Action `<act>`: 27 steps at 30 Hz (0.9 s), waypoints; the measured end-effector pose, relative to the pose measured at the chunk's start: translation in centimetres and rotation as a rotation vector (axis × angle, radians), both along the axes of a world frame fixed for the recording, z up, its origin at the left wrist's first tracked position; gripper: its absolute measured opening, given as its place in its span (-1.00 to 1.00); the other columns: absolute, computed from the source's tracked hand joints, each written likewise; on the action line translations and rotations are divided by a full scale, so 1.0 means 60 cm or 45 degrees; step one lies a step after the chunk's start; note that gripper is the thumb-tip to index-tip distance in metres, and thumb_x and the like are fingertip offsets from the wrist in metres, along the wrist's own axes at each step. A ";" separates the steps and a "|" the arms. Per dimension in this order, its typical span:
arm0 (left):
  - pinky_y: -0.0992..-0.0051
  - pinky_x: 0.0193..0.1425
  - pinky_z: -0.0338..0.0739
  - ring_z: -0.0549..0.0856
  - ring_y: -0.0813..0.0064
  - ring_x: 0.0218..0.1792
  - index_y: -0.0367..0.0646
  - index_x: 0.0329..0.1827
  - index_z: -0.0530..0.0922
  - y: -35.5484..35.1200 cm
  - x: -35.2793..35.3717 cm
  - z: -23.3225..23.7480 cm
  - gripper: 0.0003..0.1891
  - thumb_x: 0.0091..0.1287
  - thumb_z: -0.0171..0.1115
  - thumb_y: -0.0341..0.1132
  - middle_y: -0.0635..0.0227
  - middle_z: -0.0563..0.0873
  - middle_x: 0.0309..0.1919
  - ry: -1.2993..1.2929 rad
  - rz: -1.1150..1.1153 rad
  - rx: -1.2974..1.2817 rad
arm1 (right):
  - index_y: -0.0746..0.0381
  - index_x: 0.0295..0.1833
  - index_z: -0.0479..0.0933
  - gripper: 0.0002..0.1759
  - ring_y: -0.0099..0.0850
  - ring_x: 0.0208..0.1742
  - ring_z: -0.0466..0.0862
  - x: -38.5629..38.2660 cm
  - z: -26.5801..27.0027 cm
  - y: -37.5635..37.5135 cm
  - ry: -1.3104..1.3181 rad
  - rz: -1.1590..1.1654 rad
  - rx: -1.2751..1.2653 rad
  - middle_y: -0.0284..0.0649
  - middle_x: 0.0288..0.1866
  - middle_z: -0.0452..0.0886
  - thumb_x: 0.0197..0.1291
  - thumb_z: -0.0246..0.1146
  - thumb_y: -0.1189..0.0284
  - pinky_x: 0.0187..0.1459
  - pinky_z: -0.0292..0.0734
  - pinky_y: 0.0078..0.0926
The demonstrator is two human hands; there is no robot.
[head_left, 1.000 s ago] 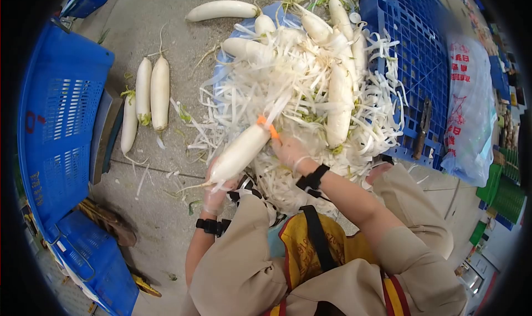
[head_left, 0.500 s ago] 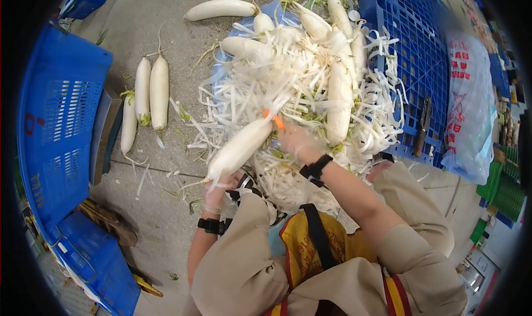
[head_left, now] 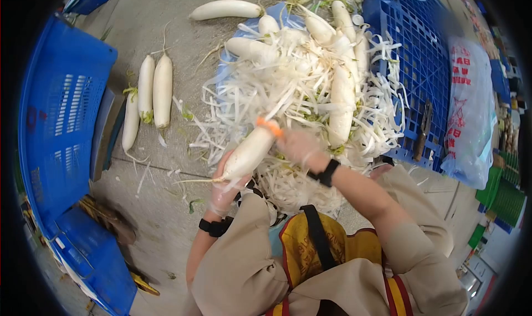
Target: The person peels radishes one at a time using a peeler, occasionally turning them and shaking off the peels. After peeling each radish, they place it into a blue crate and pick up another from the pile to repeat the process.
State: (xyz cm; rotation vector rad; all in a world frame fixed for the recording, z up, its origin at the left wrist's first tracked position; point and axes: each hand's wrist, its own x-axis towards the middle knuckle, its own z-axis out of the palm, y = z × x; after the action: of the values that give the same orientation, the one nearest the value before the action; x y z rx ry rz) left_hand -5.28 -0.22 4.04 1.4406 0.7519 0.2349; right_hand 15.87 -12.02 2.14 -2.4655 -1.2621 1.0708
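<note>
My left hand, in a clear glove, is closed around the root end of a white daikon radish. The radish slants up and to the right, its thin root tail hanging out to the left. An orange peeler lies across the radish's upper end. Its handle is inside my closed right hand, which is blurred by motion. Beyond both hands spreads a heap of white peel strips, with several radishes lying on it, among them a long daikon.
Three radishes lie on the floor at left, beside a blue crate. A single radish rests at the top. At right are a blue plastic pallet, a knife on it, and a printed plastic bag.
My left hand has shifted up along the radish's lower side, and the radish stands slightly steeper. The peeler is still at the upper end, its head turned more across the radish.
</note>
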 end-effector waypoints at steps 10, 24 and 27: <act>0.45 0.08 0.51 0.61 0.44 -0.02 -0.27 0.24 0.37 0.008 0.023 0.032 -0.38 0.09 0.41 -0.38 0.22 0.64 -0.03 0.036 -0.113 0.052 | 0.15 -0.19 0.53 -0.70 -0.13 -0.35 0.66 -0.037 0.033 0.013 0.097 -0.204 0.125 -0.06 -0.43 0.62 0.30 -0.02 0.20 -0.38 0.55 -0.15; 0.44 0.06 0.52 0.64 0.39 -0.04 -0.27 0.24 0.39 0.017 -0.002 -0.007 -0.36 0.06 0.41 -0.37 0.15 0.64 -0.01 0.030 -0.155 0.078 | 0.17 -0.12 0.51 -0.54 0.01 -0.19 0.65 -0.057 0.094 0.015 0.314 0.101 0.060 0.03 -0.24 0.65 0.26 -0.07 0.02 -0.14 0.53 -0.10; 0.46 0.10 0.51 0.63 0.44 0.01 -0.25 0.31 0.33 0.032 -0.010 -0.001 -0.30 0.06 0.40 -0.41 0.16 0.62 0.05 0.115 -0.331 0.173 | 0.18 -0.07 0.51 -0.52 0.00 -0.15 0.65 -0.053 -0.005 -0.003 0.386 -0.051 0.091 0.03 -0.20 0.65 0.27 -0.09 0.03 -0.10 0.52 -0.09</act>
State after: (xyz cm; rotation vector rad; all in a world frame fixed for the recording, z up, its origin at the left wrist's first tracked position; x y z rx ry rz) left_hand -5.89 1.72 4.00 1.6697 0.6225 0.0201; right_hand 12.67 -12.17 1.85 -2.1644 -1.1312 1.3046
